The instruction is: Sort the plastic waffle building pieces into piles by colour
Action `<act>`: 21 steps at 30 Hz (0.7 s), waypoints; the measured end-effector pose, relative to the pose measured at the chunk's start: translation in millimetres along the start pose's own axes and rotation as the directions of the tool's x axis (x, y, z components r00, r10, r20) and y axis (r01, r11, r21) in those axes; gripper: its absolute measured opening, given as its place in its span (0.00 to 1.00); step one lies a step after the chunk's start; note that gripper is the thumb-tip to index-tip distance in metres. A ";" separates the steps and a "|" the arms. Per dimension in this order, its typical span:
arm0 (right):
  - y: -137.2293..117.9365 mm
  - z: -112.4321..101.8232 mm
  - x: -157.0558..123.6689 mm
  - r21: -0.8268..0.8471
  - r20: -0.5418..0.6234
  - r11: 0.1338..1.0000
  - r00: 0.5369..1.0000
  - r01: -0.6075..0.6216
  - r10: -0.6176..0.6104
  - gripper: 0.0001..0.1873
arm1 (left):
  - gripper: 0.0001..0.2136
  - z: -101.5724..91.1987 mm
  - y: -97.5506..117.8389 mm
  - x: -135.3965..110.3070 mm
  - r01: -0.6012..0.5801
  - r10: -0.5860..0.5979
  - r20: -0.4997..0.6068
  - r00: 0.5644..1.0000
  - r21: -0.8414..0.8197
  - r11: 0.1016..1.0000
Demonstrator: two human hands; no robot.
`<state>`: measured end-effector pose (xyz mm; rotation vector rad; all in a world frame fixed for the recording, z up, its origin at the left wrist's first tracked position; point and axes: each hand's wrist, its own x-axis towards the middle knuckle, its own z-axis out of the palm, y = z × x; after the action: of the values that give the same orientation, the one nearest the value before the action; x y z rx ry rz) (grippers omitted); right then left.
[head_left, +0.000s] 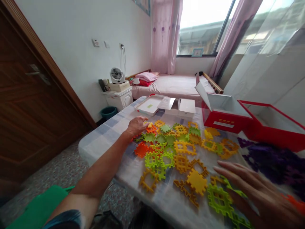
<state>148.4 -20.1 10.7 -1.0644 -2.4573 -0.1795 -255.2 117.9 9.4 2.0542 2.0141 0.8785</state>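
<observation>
Flat plastic building pieces with notched edges cover the middle of the table. My left hand (137,126) reaches to the pile's far left, fingers extended over a yellow piece and touching or just above an orange piece (151,128). My right hand (259,194) is at the near right, slightly blurred, fingers stretched over light green pieces, one a green window-shaped piece (219,199). Its thumb side is partly hidden. Between the hands lie a solid yellow square (197,181), a yellow frame (149,180), a lime frame (167,160) and a red-orange square (141,149).
Dark purple pieces (269,160) are heaped at the right. Behind them stand an open red box (224,119) and a second red box (274,127). White box parts (187,108) lie at the table's far edge. A green stool-like object (45,203) is at lower left.
</observation>
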 end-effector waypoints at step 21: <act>-38.6 87.6 184.1 0.230 0.288 0.968 0.943 0.099 -0.165 0.13 | 0.13 28.4 -17.3 -5.2 -0.070 0.071 -0.003 0.998 0.086 0.994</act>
<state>-20.6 100.0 18.9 -0.8877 -2.7500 0.2213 -256.2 123.1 -23.8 2.1827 2.0276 0.8243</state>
